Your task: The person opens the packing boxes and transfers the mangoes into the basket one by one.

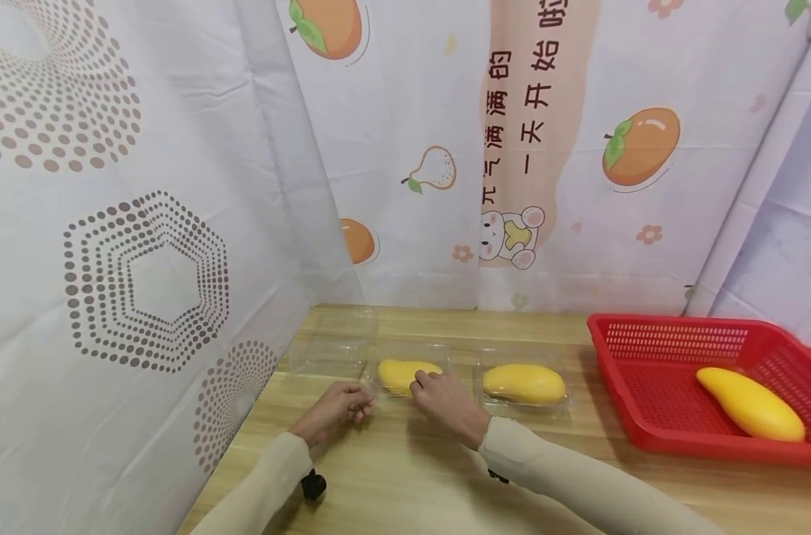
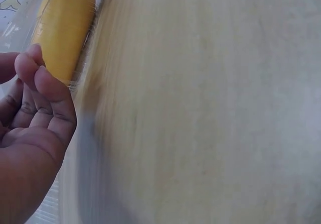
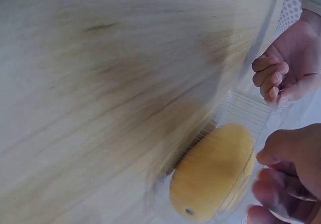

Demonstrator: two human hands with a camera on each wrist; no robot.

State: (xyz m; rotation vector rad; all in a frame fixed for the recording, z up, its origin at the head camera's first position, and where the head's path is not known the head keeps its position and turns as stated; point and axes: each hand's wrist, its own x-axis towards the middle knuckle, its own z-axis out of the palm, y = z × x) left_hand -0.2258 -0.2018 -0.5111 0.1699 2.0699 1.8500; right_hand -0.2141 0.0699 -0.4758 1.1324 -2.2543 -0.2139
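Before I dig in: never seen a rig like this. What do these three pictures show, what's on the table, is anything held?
No machine here, just a person's bare left hand and right hand. The wide picture comes from a camera on the head, looking forward and down. The other two come from cameras on the wrists, each looking at that hand's work.

On the wooden table sit a left container, a middle container and a right container, all clear plastic. The middle one has a yellow mango-like fruit, the right one a second fruit, and the red basket a third fruit.

Both hands are at the middle container, fingers bent; whether either grips its thin plastic is hard to tell.
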